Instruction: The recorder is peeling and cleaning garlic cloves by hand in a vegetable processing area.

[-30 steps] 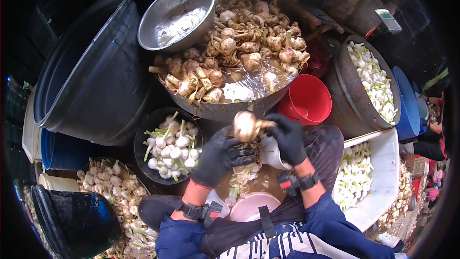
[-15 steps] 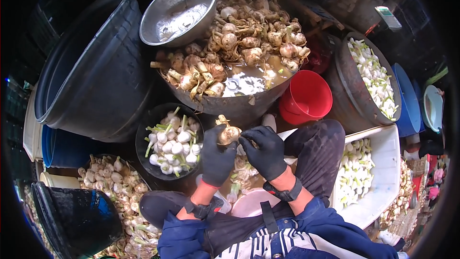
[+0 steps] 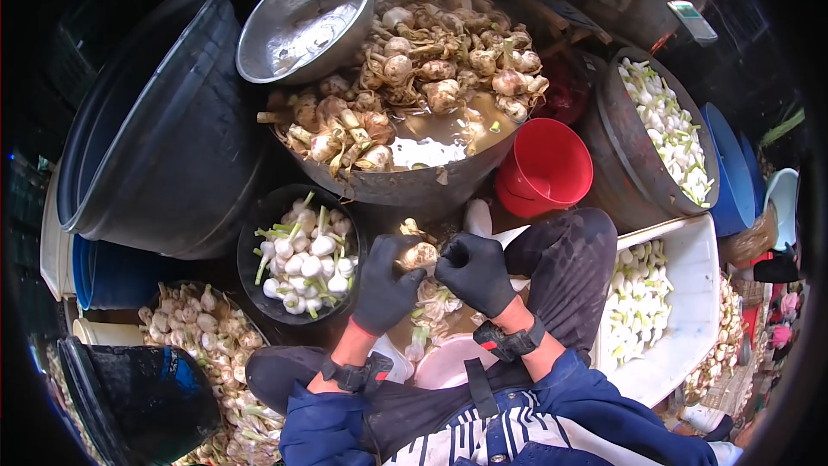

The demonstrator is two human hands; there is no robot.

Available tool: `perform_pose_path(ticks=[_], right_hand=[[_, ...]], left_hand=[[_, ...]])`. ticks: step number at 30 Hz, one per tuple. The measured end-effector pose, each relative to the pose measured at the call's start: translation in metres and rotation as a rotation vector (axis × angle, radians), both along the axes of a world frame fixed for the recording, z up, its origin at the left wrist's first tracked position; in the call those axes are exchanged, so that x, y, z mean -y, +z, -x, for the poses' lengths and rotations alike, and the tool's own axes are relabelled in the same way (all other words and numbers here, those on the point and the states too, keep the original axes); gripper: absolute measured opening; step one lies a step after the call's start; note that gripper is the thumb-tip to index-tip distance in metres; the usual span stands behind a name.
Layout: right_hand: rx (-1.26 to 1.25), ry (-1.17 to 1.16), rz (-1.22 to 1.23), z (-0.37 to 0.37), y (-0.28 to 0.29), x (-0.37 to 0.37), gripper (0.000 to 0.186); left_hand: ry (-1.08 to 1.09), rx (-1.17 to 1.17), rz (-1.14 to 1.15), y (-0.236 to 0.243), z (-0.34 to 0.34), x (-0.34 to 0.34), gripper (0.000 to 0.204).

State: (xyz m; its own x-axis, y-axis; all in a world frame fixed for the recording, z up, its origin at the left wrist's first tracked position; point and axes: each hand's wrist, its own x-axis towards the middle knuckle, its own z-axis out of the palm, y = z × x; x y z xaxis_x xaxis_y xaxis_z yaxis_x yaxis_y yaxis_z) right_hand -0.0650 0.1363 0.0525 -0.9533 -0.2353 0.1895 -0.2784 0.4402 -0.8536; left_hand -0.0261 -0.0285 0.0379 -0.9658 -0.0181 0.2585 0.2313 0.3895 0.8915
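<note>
In my black-gloved left hand [image 3: 385, 285] is an unpeeled garlic bulb [image 3: 419, 256], brownish, with its cut stalk pointing up and away. My right hand [image 3: 477, 273], also gloved in black, is closed in a pinch at the bulb's right side. Whatever its fingertips hold is hidden. Below the hands, loose peelings [image 3: 435, 304] lie near a pale pink basin [image 3: 454, 361] between my legs. Cleaned white bulbs with green stalks [image 3: 309, 264] fill a dark bowl left of my hands.
Ahead stands a wide tub [image 3: 405, 185] of muddy water heaped with unpeeled garlic [image 3: 440, 78], a metal bowl [image 3: 304, 22] on its rim. A red bucket [image 3: 545, 166] is beside it. White garlic fills a drum [image 3: 664, 134] and a white crate [image 3: 690, 293] at right. Black barrels [image 3: 164, 129] crowd the left.
My right hand's fingers have curled tighter at the bulb's side. The bulb has tilted a little in my left hand. The whole view has shifted slightly.
</note>
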Motion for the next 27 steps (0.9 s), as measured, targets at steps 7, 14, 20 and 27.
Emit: perform_pose_path(ticks=[7,14,20,27], right_hand=[[0.076,-0.258,-0.039,0.031,-0.044,-0.051,0.011],[-0.067,0.195,0.106,0.016,0.022,-0.039,0.025],[-0.051,0.222,0.051,0.006,0.009,-0.026,0.03],[-0.247,0.099,-0.082,-0.011,0.002,-0.013,0.013]], left_hand=[[-0.3,0.312,-0.514,0.024,-0.004,0.011,0.043],[-0.24,0.38,-0.601,0.004,-0.003,0.009,0.047],[-0.262,0.413,-0.561,0.002,-0.001,-0.003,0.06],[-0.23,0.469,-0.463,0.003,-0.007,-0.007,0.057]])
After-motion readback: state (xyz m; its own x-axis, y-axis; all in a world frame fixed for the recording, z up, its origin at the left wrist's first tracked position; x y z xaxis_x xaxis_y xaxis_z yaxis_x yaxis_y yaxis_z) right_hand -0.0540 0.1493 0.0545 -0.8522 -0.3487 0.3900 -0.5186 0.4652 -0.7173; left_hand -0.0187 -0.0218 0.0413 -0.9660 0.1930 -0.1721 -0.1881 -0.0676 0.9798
